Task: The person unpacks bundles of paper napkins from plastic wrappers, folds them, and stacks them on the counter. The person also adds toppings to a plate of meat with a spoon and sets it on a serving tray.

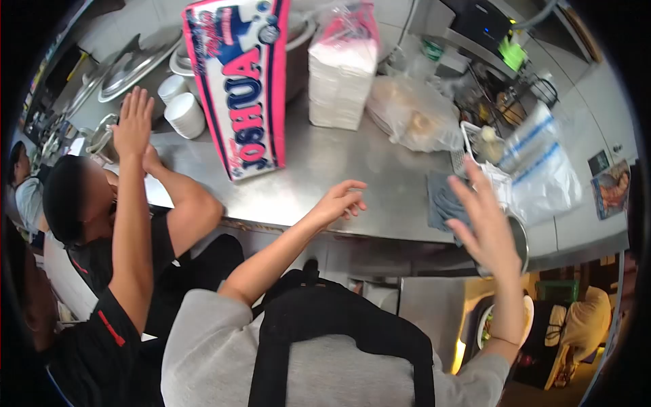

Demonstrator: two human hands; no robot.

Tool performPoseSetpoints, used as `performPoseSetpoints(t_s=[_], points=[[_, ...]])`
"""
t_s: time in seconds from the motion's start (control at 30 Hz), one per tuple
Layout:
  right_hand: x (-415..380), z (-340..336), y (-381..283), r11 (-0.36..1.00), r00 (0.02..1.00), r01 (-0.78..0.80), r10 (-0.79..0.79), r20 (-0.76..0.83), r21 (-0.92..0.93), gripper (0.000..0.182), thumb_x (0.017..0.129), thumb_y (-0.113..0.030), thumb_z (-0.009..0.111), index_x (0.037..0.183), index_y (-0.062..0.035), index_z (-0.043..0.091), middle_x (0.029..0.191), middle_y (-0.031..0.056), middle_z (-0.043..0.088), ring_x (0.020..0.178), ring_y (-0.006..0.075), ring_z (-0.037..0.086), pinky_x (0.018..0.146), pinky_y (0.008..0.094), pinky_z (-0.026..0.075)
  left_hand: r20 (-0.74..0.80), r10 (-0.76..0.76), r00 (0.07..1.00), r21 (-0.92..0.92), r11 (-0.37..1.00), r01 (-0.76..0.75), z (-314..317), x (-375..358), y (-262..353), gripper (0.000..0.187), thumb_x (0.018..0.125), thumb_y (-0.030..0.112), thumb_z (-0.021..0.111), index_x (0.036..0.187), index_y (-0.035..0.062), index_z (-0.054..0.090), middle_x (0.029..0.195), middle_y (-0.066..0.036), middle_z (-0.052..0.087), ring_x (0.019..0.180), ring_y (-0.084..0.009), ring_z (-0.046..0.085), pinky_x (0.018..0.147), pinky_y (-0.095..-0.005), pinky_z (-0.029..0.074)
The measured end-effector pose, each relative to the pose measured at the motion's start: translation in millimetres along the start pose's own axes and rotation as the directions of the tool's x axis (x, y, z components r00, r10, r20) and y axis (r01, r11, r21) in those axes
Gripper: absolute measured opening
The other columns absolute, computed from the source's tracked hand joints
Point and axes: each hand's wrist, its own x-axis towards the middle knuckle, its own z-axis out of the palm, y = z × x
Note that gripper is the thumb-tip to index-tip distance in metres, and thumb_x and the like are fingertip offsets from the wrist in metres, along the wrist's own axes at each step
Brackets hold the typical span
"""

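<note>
Hands come first: two belong to the person with the camera, and two belong to a co-worker on the left. The left hand (339, 200) rests at the near edge of the steel counter (339, 163), fingers loosely spread and holding nothing. The right hand (483, 224) is lifted in the air on the right, fingers wide apart, also holding nothing. It hangs in front of a grey cloth (441, 200) that lies on the counter, and a round metal pot (521, 241) shows just behind it.

One tall pink and blue paper pack (241, 81) stands on the counter, far and a bit left of the left hand. One stack of white napkins (342, 74) in a clear wrap stands to the right of the pack. One clear bag of food (417, 115) lies further right. Two white cup stacks (180, 105) sit at the far left.

The co-worker's two hands (133, 125) are raised together beside the cups, fingers up. That person wears a black shirt (102, 325) with red trim.
</note>
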Motion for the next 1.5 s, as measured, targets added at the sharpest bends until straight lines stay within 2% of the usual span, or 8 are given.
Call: performPoseSetpoints(t_s=[0.3,0.5,0.53,0.77,0.83,0.93,1.03,1.5], points=[[132,169,-3,0.748,0.999,-0.006,0.030,-0.025,0.664,0.041,0.081,-0.019,0.059,0.116,-0.0008,0.051,0.135,0.0161,0.038,0.123,0.0313,0.038,0.100,0.0364,0.032,-0.344,0.162,0.925,0.056,0.987,-0.151,-96,-76,29,0.025,0.086,0.011,0.052,0.110,0.0033,0.054,0.064,-0.002,0.056,0.050,-0.0044,0.044,0.046,-0.0183,0.035],[224,122,47,0.830,0.895,0.270,-0.029,-0.446,0.487,0.035,0.079,-0.016,0.059,0.111,-0.0007,0.056,0.123,0.0177,0.049,0.116,0.0314,0.046,0.095,0.0377,0.038,-0.377,0.388,0.841,0.255,0.917,-0.308,-105,-68,29,0.051,0.093,0.039,0.036,0.087,-0.0032,0.064,0.051,-0.003,0.050,0.044,-0.0081,0.045,0.042,-0.0200,0.033],[228,110,61,0.915,0.819,0.314,-0.125,-0.560,0.254,0.034,0.079,-0.016,0.059,0.109,-0.0003,0.057,0.121,0.0175,0.050,0.115,0.0305,0.046,0.094,0.0377,0.039,-0.365,0.355,0.861,0.201,0.933,-0.299,-107,-59,24,0.057,0.093,0.043,0.033,0.087,-0.0050,0.063,0.051,-0.005,0.050,0.044,-0.0102,0.047,0.042,-0.0206,0.036],[138,-114,182,0.977,0.485,-0.179,-0.014,-0.874,-0.116,0.025,0.072,-0.016,0.064,0.094,-0.0041,0.061,0.101,0.0125,0.060,0.097,0.0301,0.055,0.086,0.0356,0.042,-0.224,0.259,0.939,0.112,0.964,-0.240,-66,-12,20,0.028,0.092,0.023,0.047,0.100,-0.0007,0.058,0.059,-0.005,0.055,0.045,-0.0062,0.045,0.043,-0.0179,0.035],[81,-206,255,0.862,0.393,-0.407,-0.134,-0.910,-0.303,0.027,0.074,-0.019,0.063,0.096,-0.0047,0.061,0.101,0.0141,0.060,0.098,0.0301,0.055,0.086,0.0364,0.042,-0.168,0.244,0.955,0.113,0.967,-0.227,-58,8,24,0.027,0.091,0.022,0.047,0.101,-0.0007,0.058,0.059,-0.005,0.056,0.046,-0.0062,0.045,0.043,-0.0181,0.035],[-43,-349,333,0.333,0.401,-0.818,-0.256,-0.880,-0.469,0.038,0.074,-0.022,0.062,0.105,-0.0017,0.056,0.104,0.0215,0.057,0.102,0.0356,0.051,0.088,0.0415,0.041,-0.064,0.226,0.972,0.131,0.967,-0.217,-35,42,34,0.025,0.091,0.019,0.047,0.103,-0.0006,0.057,0.061,-0.005,0.057,0.047,-0.0064,0.046,0.044,-0.0184,0.036],[-108,-390,308,-0.161,0.299,-0.946,-0.109,-0.948,-0.280,0.045,0.077,-0.026,0.059,0.115,-0.0030,0.050,0.119,0.0216,0.048,0.110,0.0363,0.046,0.088,0.0444,0.042,0.063,0.226,0.972,0.146,0.962,-0.233,-7,70,52,0.025,0.090,0.019,0.048,0.104,-0.0004,0.057,0.063,-0.006,0.058,0.049,-0.0067,0.048,0.045,-0.0185,0.037],[-136,-388,305,-0.401,0.268,-0.889,-0.069,-0.961,-0.220,0.048,0.078,-0.027,0.051,0.124,-0.0148,0.045,0.123,0.0078,0.046,0.111,0.0287,0.046,0.082,0.0498,0.043,0.119,0.164,0.979,0.162,0.970,-0.182,5,88,55,0.026,0.089,0.020,0.050,0.104,0.0001,0.057,0.063,-0.005,0.059,0.049,-0.0067,0.050,0.045,-0.0184,0.038]])
